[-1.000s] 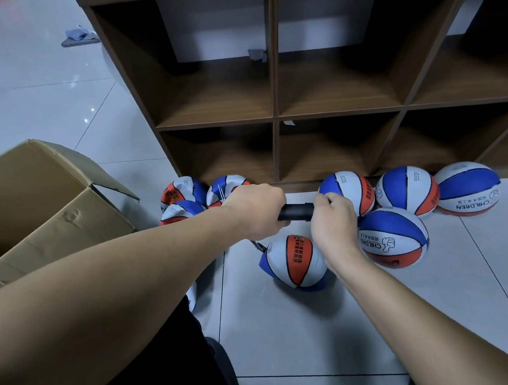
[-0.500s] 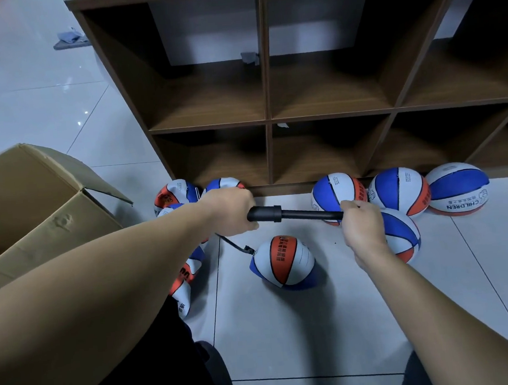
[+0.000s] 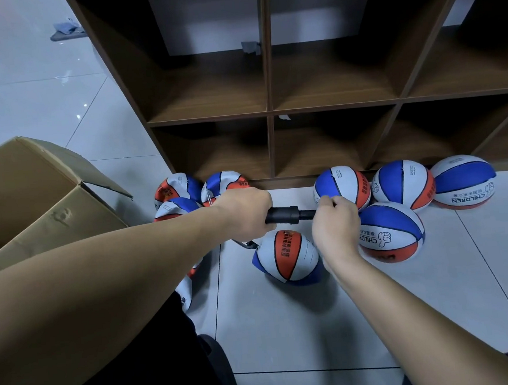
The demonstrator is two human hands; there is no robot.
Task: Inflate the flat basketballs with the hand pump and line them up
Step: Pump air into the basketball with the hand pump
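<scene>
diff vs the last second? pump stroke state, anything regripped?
Right hand has pushed the plunger back in toward the left hand, after pulling it out half a second ago; almost no rod shows now. No regrip: both hands still grip the pump. The hose stays in the ball, and the other balls haven't moved.

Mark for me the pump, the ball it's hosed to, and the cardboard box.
pump [image 3: 282, 215], head view, on the black barrel between the two hands.
ball on the hose [image 3: 288, 255], head view, on its orange panel.
cardboard box [image 3: 35, 206], head view, on its front wall.
</scene>
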